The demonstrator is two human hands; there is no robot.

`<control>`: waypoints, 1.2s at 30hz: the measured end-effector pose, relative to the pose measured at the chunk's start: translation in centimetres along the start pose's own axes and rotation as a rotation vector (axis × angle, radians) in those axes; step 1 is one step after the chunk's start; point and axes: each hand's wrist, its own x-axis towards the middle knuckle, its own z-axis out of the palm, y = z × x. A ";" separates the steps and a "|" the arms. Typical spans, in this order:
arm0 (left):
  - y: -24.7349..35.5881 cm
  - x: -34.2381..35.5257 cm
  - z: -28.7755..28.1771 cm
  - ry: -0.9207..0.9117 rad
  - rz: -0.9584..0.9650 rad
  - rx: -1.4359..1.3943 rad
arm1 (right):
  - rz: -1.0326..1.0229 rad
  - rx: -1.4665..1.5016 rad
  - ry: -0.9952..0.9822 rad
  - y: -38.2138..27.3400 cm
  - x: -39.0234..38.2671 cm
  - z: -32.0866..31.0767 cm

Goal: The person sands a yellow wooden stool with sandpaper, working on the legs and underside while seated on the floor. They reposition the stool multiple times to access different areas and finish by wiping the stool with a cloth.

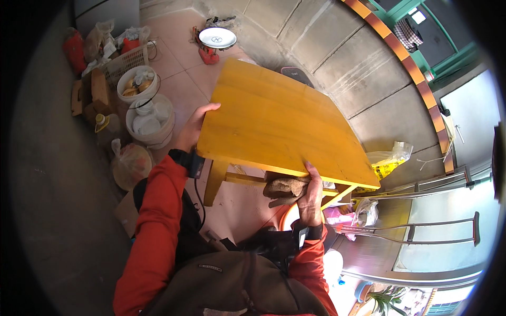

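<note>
The yellow tabletop runs lengthwise from left to near right. The left hand reaches up to its left edge; whether its mostly hidden fingers grip, I cannot tell. The right hand, thumb on the near edge, clutches a brown cloth below.

We've a yellow wd. counter, top lightly scuffed. Our pink tiled flr. carries 2 white buckets, L side, plus red item w/ rnd. white top nr. wall.
</note>
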 end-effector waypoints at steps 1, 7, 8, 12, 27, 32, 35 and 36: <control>0.0 -0.4 -0.5 -0.037 0.024 0.095 | 0.009 -0.026 0.025 -0.2 -0.3 -0.3; -0.9 -6.3 1.0 -0.007 0.405 0.783 | -0.059 -0.060 0.047 -1.3 -2.5 -0.5; -0.7 -7.4 1.7 0.006 0.418 0.797 | -0.095 -0.067 0.020 -1.3 -3.0 -0.3; 0.7 -10.2 3.3 0.072 0.345 0.599 | -0.077 -0.078 -0.090 -1.6 -4.9 0.0; 3.6 -13.1 4.2 0.515 -0.056 -0.057 | 0.048 -0.163 -0.328 -2.7 -2.0 1.2; 3.0 -11.8 6.1 0.375 0.388 0.876 | 0.085 -0.038 -0.372 -5.2 -0.8 1.6; 4.1 -11.3 8.3 0.230 0.540 1.149 | 0.057 -0.007 -0.321 -6.6 -0.1 1.7; 4.5 -11.2 9.0 0.260 0.505 1.154 | 0.033 -0.058 -0.296 -7.1 0.2 1.7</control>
